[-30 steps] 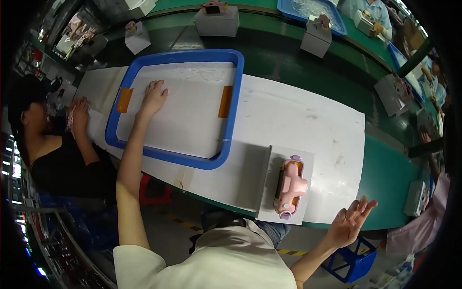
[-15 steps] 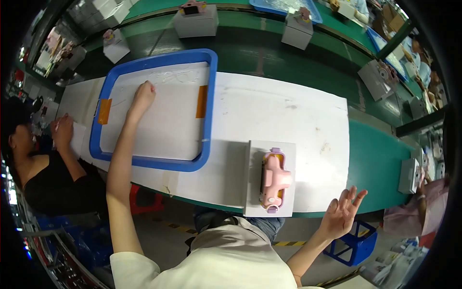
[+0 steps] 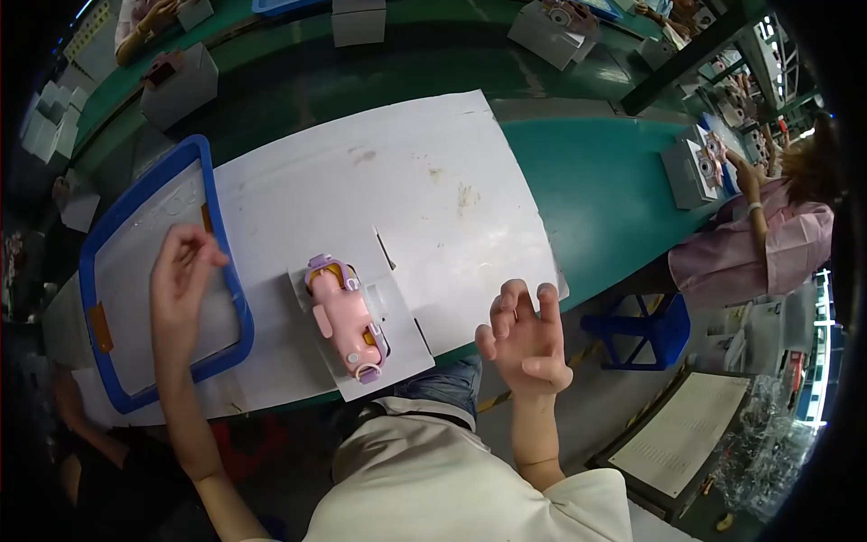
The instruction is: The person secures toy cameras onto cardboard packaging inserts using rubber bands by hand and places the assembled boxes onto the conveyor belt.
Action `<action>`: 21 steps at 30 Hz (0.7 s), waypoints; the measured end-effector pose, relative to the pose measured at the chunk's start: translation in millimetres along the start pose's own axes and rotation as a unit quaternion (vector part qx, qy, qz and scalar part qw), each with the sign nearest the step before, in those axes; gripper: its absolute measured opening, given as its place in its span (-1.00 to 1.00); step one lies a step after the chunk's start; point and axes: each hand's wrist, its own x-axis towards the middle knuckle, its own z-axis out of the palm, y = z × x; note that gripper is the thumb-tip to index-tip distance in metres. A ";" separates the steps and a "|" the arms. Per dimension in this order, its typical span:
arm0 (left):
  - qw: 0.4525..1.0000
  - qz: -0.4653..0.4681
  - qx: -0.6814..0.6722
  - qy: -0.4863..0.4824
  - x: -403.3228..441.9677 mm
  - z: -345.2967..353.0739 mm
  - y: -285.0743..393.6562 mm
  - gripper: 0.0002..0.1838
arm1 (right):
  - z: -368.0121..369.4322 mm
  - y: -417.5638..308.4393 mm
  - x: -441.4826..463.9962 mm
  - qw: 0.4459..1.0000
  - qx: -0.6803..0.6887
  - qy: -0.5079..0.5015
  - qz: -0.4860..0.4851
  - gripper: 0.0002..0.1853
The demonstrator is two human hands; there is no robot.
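Observation:
A pink toy camera (image 3: 346, 323) with purple and yellow parts rests on a white box (image 3: 400, 339) on the table in front of me. To its left, my left hand (image 3: 181, 285) is raised over the blue-rimmed tray (image 3: 237, 287). Its fingers are curled towards the thumb in a pinch, and anything between them is too small to make out. Thin clear pieces (image 3: 181, 203) lie in the far part of the tray. Right of the toy, near the table's front edge, my right hand (image 3: 528, 343) is open, its fingers apart and bent, holding nothing.
White sheeting (image 3: 361, 181) covers the green table (image 3: 596, 190). More boxes with pink toys (image 3: 564, 23) stand along the line behind. At right a person in a pink top (image 3: 750, 244) works beside a blue stool (image 3: 646, 334). Another person's arm (image 3: 86, 420) shows at lower left.
The view has swung to the right. My left hand has drawn back from the far part of the tray towards me. My right hand has come inward, nearer the toy.

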 end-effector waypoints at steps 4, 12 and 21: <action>0.990 -0.073 -0.066 -0.099 24.6 43.2 -18.8 -0.92 | 14.1 -1.9 -21.6 0.989 -0.136 -0.006 0.057 -0.48; 0.977 -0.088 -0.085 -0.177 26.2 63.5 -34.1 -0.89 | 21.8 29.6 -50.1 0.893 -0.297 0.184 0.282 -0.64; 0.961 -0.198 -0.090 -0.174 -78.2 60.9 -10.1 -0.72 | -10.2 30.6 3.0 0.884 -0.423 0.190 0.061 -0.82</action>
